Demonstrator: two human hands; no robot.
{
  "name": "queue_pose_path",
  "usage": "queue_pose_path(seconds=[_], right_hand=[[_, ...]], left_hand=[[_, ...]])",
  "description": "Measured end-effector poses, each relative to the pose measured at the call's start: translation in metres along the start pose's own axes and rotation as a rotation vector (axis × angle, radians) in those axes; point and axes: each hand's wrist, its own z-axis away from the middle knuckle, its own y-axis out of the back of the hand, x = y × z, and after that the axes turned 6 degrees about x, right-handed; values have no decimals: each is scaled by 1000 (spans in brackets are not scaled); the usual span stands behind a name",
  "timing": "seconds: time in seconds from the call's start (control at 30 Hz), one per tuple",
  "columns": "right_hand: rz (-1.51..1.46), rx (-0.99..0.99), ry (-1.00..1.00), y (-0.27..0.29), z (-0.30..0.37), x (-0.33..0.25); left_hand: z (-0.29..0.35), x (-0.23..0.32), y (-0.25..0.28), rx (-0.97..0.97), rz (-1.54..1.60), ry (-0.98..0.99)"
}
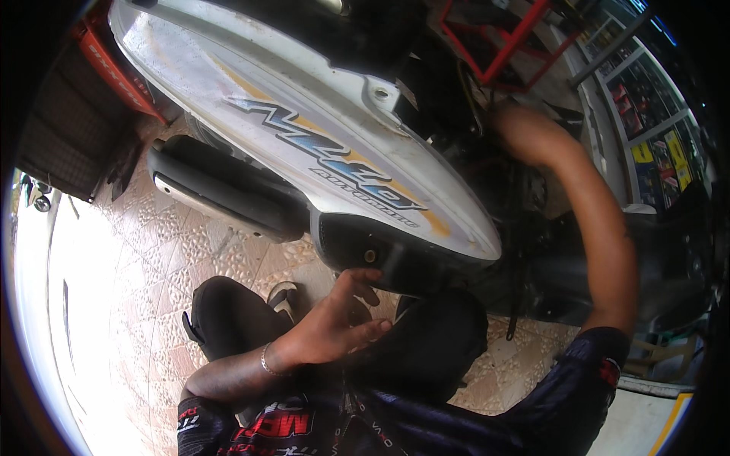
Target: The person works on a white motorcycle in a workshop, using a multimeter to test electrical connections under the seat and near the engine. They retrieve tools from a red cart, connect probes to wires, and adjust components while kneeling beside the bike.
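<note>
A white scooter side panel [334, 129] with blue, yellow and grey decals slants across the view in front of me. Below its lower edge sits a black plastic cover [395, 258] with a round bolt. My left hand [338, 319] hovers just below that cover, fingers apart with nothing between them; a bracelet circles its wrist. Reaching past the panel's right side, my right hand [525, 133] is among dark parts of the scooter's body. Motion smears it and its fingers are hidden, so what it touches does not show.
A black muffler [228, 194] with a pale heat shield juts out on the left. Behind stands a red metal frame [502, 45]. Shelves with packaged goods [661, 152] line the right. A red-edged display rack [114, 72] is at far left, above the patterned tile floor [179, 251].
</note>
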Motion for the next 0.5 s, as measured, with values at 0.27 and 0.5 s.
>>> queue_pose_path(seconds=[0.27, 0.5], right_hand=[[-38, 115, 71, -14, -4, 16], [-111, 148, 131, -15, 2, 21]], left_hand=[[-1, -3, -3, 10, 7, -34], [-4, -10, -1, 19, -58, -116]])
